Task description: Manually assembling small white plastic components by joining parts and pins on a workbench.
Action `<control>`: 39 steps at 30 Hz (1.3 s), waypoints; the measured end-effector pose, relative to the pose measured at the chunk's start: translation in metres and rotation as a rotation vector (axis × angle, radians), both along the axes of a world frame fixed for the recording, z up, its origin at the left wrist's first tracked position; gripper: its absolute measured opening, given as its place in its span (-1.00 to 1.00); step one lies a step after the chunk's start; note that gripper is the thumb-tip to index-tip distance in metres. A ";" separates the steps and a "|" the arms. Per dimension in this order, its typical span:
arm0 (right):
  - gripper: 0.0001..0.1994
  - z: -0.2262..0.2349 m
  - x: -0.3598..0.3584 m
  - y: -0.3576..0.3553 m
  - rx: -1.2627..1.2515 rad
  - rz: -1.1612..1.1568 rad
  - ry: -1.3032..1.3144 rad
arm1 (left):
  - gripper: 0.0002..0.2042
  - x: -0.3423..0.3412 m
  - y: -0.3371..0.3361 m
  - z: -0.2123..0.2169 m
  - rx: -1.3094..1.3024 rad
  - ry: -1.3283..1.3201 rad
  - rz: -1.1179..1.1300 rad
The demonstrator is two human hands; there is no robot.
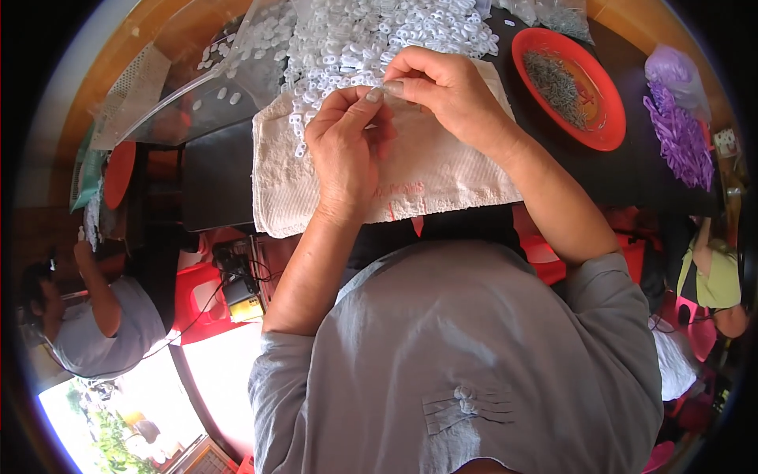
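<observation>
My left hand (347, 142) and my right hand (442, 91) meet above a folded beige towel (292, 189). Both have thumb and finger pinched together, tip against tip. Whatever sits between the fingertips is too small or too hidden to name. Just beyond my fingers lies a large heap of small white plastic pieces with oval holes (347, 47). Some of them spill onto the towel's far left corner, beside my left hand. To the right of my right hand stands a red oval plate (604, 130) holding many thin grey metal pins (557, 83).
A clear plastic tray (166, 110) with scattered white pieces stands at the left. Purple strips (679, 142) lie on the dark table's (221, 186) far right, beside a bag (675, 71). A seated person (110, 316) works at the left; another person (711, 276) is at the right.
</observation>
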State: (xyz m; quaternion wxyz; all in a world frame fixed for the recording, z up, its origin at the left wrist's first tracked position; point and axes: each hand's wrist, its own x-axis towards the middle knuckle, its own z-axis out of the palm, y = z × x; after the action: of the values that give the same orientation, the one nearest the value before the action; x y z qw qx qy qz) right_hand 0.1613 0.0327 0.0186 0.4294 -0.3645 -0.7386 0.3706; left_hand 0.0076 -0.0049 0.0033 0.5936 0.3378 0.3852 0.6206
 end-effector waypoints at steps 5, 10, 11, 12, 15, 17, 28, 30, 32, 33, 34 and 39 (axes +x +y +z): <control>-0.93 -0.007 -0.002 0.004 -0.003 0.032 -0.004 | -0.91 -0.001 0.001 -0.002 -0.019 0.041 -0.020; -0.92 -0.013 -0.005 0.007 -0.036 -0.002 0.030 | -0.91 -0.001 0.003 -0.002 -0.038 0.024 0.010; -0.90 -0.013 -0.006 0.007 -0.064 -0.017 0.085 | -0.91 -0.001 0.004 -0.002 -0.038 0.005 0.020; -0.90 -0.010 -0.004 0.007 -0.061 -0.015 0.084 | -0.91 -0.002 0.004 -0.002 -0.035 0.004 0.022; -0.89 -0.006 -0.002 0.008 -0.109 -0.114 0.167 | -0.90 -0.003 0.004 -0.004 -0.038 0.003 0.043; -0.88 -0.005 -0.002 0.006 -0.123 -0.093 0.183 | -0.89 -0.003 0.003 -0.005 -0.023 -0.009 0.036; -0.82 0.001 -0.002 0.002 -0.200 -0.024 0.213 | -0.88 -0.001 0.000 -0.003 0.038 0.054 0.080; -0.82 0.001 -0.003 0.001 -0.200 -0.031 0.207 | -0.88 -0.001 0.000 -0.004 0.046 0.059 0.082; -0.83 0.001 -0.003 0.001 -0.198 -0.028 0.209 | -0.88 0.000 0.000 -0.002 0.051 0.081 0.093; -0.83 0.001 -0.003 0.001 -0.195 -0.026 0.212 | -0.88 0.000 0.000 -0.003 0.050 0.081 0.094; -0.83 0.001 -0.004 0.000 -0.196 -0.026 0.212 | -0.88 0.000 0.000 -0.003 0.057 0.079 0.094; -0.83 0.003 -0.005 -0.003 -0.161 -0.043 0.226 | -0.89 0.001 0.000 -0.002 0.043 0.104 0.102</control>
State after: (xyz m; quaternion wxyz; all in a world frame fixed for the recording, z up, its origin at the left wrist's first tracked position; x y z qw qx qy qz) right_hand 0.1561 0.0300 0.0215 0.4868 -0.3695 -0.6454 0.4582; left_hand 0.0090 -0.0046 0.0008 0.5330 0.3622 0.4186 0.6399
